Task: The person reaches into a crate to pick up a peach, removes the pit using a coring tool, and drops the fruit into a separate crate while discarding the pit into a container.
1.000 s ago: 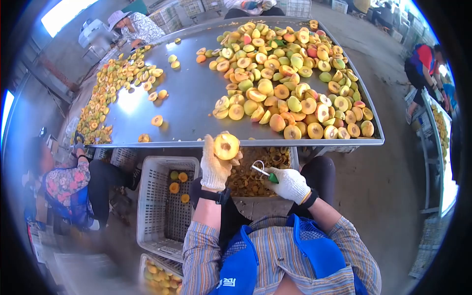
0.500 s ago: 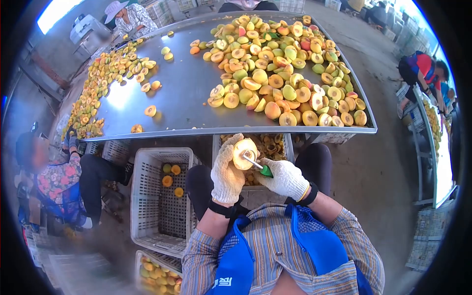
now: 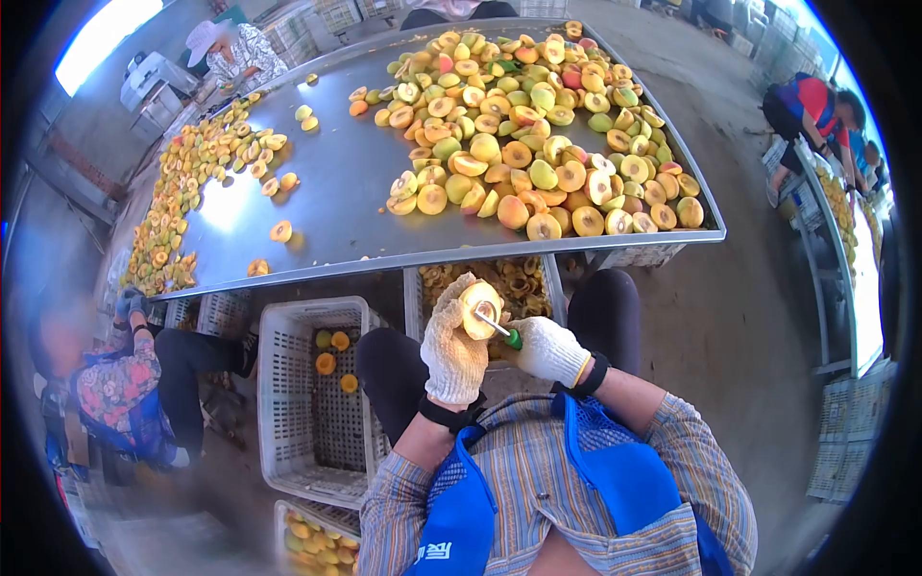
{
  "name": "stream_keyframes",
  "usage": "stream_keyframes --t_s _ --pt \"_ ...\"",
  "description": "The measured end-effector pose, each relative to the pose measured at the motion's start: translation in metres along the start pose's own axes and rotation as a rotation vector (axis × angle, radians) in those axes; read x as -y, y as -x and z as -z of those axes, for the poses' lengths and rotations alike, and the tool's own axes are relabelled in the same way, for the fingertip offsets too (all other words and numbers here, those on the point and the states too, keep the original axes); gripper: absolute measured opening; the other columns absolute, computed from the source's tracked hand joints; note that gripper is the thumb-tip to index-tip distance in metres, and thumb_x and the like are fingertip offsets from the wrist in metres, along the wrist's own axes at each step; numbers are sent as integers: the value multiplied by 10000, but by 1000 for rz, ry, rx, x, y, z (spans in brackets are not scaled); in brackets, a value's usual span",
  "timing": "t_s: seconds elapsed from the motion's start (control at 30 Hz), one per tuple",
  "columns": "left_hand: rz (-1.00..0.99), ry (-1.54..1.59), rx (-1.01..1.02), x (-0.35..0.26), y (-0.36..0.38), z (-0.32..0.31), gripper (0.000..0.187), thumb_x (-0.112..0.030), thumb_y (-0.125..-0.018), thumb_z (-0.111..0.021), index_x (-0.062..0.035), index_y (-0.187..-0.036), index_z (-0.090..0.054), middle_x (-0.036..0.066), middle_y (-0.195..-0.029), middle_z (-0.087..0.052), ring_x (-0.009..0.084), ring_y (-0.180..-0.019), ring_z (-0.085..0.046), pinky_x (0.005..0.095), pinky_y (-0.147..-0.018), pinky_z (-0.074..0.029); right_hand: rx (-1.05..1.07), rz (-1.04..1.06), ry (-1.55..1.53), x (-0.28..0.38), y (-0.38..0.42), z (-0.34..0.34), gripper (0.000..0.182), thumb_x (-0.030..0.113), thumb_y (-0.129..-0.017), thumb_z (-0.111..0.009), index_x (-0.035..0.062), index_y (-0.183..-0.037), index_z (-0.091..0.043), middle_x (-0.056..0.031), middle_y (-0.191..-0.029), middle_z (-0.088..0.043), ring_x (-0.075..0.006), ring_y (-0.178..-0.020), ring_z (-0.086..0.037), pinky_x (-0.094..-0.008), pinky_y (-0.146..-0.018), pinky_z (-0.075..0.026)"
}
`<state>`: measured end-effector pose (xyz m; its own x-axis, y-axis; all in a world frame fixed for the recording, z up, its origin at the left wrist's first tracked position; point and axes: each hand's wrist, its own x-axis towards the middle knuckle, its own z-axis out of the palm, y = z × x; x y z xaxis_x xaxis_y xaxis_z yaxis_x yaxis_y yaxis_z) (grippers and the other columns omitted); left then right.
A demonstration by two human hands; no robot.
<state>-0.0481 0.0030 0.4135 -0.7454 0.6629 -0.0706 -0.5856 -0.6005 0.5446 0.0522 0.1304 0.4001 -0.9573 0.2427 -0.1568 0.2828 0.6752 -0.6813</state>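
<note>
My left hand [image 3: 455, 357], in a cream knitted glove, is closed around a halved peach [image 3: 481, 305] with its cut face turned toward the right. In my gloved right hand [image 3: 553, 351] is a pitting tool [image 3: 514, 338] with a green handle and a thin metal shaft. The tool's tip meets the middle of the cut face; my view does not show how deep it reaches. Below and behind the hands, a crate [image 3: 413, 305] holds many cut peach pieces. Beyond it, a large pile of peach halves [image 3: 538, 144] lies on the metal table.
The metal table's raised rim [image 3: 461, 253] runs just beyond my hands. A white crate [image 3: 272, 403] with several peach halves stands at my left, and a fuller crate [image 3: 317, 542] sits nearer. People work at the left [image 3: 120, 384], far left [image 3: 235, 53] and right [image 3: 816, 115].
The view has tilted slightly, so the table appears shifted left. Both hands keep their grips, and the tool's tip stays at the peach's cut face.
</note>
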Motion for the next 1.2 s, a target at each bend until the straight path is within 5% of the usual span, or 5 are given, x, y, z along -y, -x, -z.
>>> stream_keyframes --t_s 0.63,0.8,0.87,0.97,1.2 --pt "125 -28 -143 -5 -15 -22 549 -519 -992 -535 12 -926 -658 169 -851 -677 320 -747 -678 431 -667 -584 212 435 103 -10 1 -13 276 282 -884 -607 22 -850 -695 -189 -797 -691 -346 -727 -690 -446 -653 -554" --pt "155 -322 -217 -8 -21 -18 537 -485 -993 -555 32 -884 -649 181 -790 -670 299 -655 -670 396 -611 -568 57 94 181 0 -2 11 216 298 -888 -625 96 -861 -697 -110 -686 -643 -338 -592 -650 -420 -545 -549" --pt "168 -295 -60 -13 -19 -22 547 -474 -1000 -545 32 -826 -659 188 -758 -670 290 -598 -657 370 -569 -563 605 -101 -636 -7 1 17 230 291 -887 -652 66 -885 -697 -59 -794 -702 -216 -598 -640 -350 -564 -521" --pt "234 -46 200 -9 -22 -5 533 -474 -1007 -514 -11 -770 -631 191 -767 -639 354 -672 -659 439 -611 -552 509 142 -893 11 9 7 317 164 -818 -754 56 -1113 -715 -43 -922 -717 -118 -820 -636 -298 -772 -522" --pt "286 -420 103 -21 -24 -21 490 -438 -1001 -530 -38 -731 -614 186 -716 -631 383 -648 -647 457 -602 -534 477 166 -564 -11 -6 4 208 189 -842 -735 63 -1007 -724 -37 -846 -693 -130 -769 -627 -295 -709 -519"
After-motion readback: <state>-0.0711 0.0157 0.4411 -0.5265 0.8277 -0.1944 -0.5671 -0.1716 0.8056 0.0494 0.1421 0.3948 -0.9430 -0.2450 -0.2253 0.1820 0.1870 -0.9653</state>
